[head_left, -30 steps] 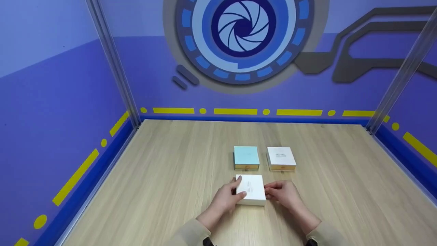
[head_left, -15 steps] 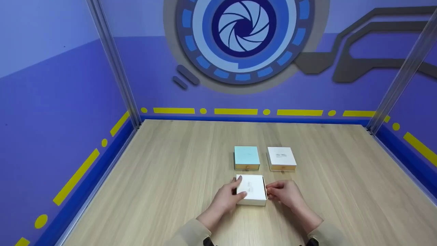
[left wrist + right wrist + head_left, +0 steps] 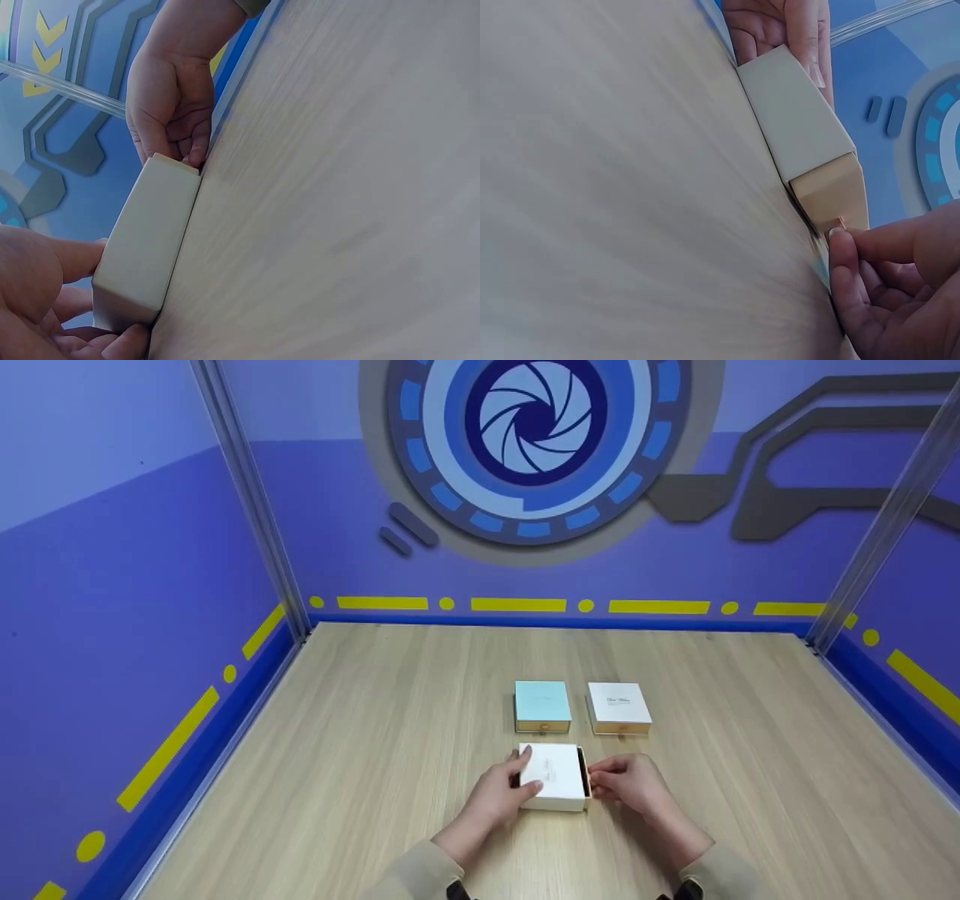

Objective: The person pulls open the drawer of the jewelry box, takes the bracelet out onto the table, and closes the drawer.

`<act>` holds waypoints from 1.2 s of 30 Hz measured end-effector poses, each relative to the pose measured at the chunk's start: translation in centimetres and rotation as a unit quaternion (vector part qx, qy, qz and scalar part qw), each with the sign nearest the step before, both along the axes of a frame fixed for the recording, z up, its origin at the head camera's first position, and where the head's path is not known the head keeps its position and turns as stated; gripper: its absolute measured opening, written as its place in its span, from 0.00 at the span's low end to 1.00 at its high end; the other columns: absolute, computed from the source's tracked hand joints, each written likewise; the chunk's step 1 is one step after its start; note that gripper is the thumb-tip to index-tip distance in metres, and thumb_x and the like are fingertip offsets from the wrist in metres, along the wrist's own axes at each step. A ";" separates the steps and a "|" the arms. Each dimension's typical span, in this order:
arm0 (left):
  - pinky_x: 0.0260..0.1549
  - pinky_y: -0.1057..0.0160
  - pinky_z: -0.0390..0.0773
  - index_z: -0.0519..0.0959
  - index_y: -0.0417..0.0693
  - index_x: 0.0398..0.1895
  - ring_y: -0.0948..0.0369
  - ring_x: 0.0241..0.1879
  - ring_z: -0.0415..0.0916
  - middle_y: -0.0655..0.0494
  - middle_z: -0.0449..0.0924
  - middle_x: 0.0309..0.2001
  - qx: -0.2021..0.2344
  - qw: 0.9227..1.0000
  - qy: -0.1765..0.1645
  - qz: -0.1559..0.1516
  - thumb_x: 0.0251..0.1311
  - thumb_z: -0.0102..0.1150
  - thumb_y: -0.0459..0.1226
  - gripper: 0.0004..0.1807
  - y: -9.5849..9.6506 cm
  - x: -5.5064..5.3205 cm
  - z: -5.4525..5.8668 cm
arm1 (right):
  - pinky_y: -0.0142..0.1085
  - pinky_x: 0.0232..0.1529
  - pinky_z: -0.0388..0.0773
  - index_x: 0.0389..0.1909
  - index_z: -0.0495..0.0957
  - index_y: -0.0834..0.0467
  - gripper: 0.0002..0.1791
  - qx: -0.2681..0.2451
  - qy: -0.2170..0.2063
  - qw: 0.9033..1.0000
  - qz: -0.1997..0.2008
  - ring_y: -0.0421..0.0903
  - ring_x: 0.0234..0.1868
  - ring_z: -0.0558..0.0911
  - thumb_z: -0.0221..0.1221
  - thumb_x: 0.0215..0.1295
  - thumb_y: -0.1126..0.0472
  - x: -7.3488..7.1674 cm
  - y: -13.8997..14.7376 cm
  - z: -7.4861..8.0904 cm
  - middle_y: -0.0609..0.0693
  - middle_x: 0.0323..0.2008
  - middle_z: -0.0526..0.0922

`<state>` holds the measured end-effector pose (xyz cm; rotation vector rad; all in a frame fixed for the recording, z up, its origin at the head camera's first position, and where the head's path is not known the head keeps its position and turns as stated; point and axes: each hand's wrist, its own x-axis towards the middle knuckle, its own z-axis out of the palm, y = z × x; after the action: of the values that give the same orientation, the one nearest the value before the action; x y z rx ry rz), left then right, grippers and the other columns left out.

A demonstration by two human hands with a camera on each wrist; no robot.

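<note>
A white drawer box [image 3: 553, 774] with small print on its lid lies on the wooden table. My left hand [image 3: 495, 793] grips its left end, thumb over the top and the other fingers around the far and left sides. From the right end a tan drawer [image 3: 829, 191] sticks out a short way, and a narrow dark gap shows behind its front in the head view. My right hand [image 3: 631, 784] pinches the small pull [image 3: 841, 222] on the drawer front between thumb and forefinger. What lies inside the drawer is hidden.
Behind the held box stand a light-blue drawer box [image 3: 541, 702] and another white drawer box [image 3: 618, 704], side by side, their tan fronts facing me. Blue printed walls [image 3: 330, 525] enclose the table [image 3: 360, 735] at the back and both sides.
The drawer has slid rightward out of the white box, from nearly closed to slightly open. My right hand has moved a little right with it; the left hand has kept its place.
</note>
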<state>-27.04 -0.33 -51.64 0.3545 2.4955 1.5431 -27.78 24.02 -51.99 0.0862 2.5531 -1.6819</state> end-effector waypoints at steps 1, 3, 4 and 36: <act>0.77 0.41 0.57 0.64 0.46 0.77 0.38 0.79 0.54 0.34 0.55 0.79 0.001 1.000 -0.001 0.000 0.70 0.63 0.40 0.35 0.0 0.0 0.0 | 0.26 0.21 0.76 0.39 0.86 0.72 0.07 -0.002 0.000 1.000 0.003 0.36 0.23 0.82 0.62 0.65 0.71 0.0 0.0 0.0 0.48 0.24 0.87; 0.77 0.41 0.57 0.64 0.45 0.77 0.38 0.79 0.54 0.34 0.56 0.79 0.001 1.000 0.000 0.000 0.70 0.64 0.40 0.35 0.0 0.0 0.0 | 0.26 0.22 0.77 0.39 0.85 0.73 0.07 -0.006 0.001 1.000 0.008 0.36 0.23 0.82 0.62 0.65 0.73 -0.1 0.1 0.0 0.49 0.24 0.87; 0.77 0.41 0.57 0.64 0.45 0.77 0.38 0.79 0.54 0.34 0.56 0.79 0.001 1.000 0.001 0.000 0.70 0.64 0.40 0.35 0.0 -0.1 0.0 | 0.26 0.22 0.78 0.39 0.85 0.74 0.07 -0.006 0.001 1.000 0.009 0.36 0.23 0.82 0.62 0.65 0.73 -0.1 0.2 0.0 0.49 0.24 0.87; 0.77 0.40 0.57 0.65 0.45 0.77 0.39 0.79 0.54 0.35 0.57 0.79 0.001 1.000 0.000 0.005 0.69 0.64 0.40 0.35 0.1 -0.1 0.0 | 0.28 0.24 0.80 0.39 0.84 0.76 0.08 0.010 -0.028 0.999 0.043 0.36 0.24 0.82 0.59 0.67 0.73 -0.6 2.3 0.6 0.47 0.24 0.87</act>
<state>-27.11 -0.22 -51.63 0.3429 2.4995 1.5479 -28.38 26.30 -51.37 0.0243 2.4957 -1.6008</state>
